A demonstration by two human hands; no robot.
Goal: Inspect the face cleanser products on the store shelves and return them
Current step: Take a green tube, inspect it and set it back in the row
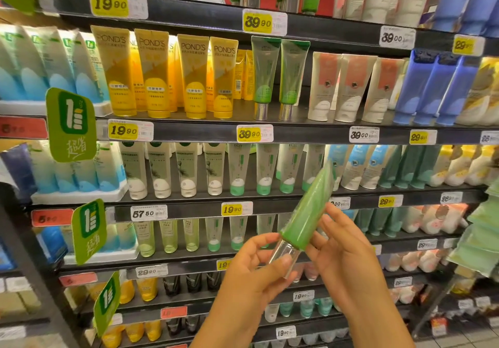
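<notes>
A green cleanser tube (307, 212) with a silver cap (283, 257) is held tilted in front of the shelves, cap down-left, crimped end up-right. My left hand (259, 269) grips the cap end with thumb and fingers. My right hand (343, 245) supports the tube's green body from behind and the right. Two matching green tubes (266, 77) with silver caps stand upright on the second shelf, beside a gap to their right.
Black shelves (189, 131) carry rows of upright tubes: yellow Pond's tubes (154, 74), white-and-coral tubes (348, 88), blue tubes (434, 88), white and green tubes lower down. Yellow price tags line the shelf edges. Green promo signs (71, 124) stick out at left.
</notes>
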